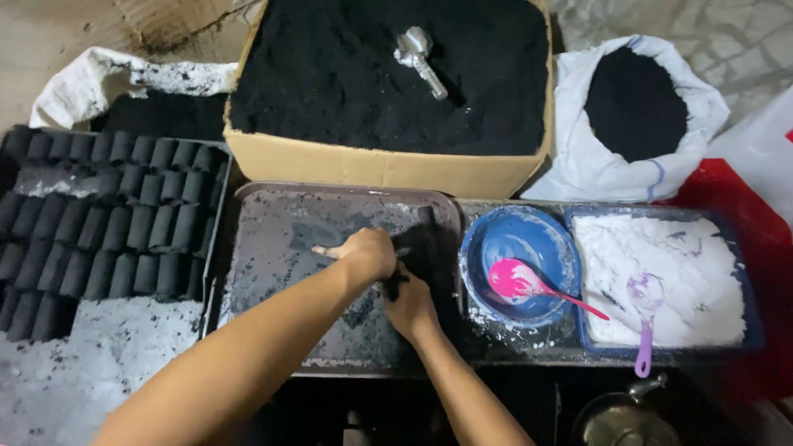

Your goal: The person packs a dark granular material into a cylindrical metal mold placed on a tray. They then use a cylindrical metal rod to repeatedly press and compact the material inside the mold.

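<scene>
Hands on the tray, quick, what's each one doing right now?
Left hand: loosely curled, resting on the dusty grey tray; grip cannot be told.
Right hand: closed on a black lump.

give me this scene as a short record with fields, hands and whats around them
left hand: on the grey tray, fingers spread over black powder
right hand: beside the left, gripping a dark lump
behind tray: cardboard box of black powder, metal scoop lying in it
left of tray: rack of black cylinders
right of tray: blue bowl with pink spoon; blue tub of white powder with purple spoon
far right: white sack of black powder
</scene>
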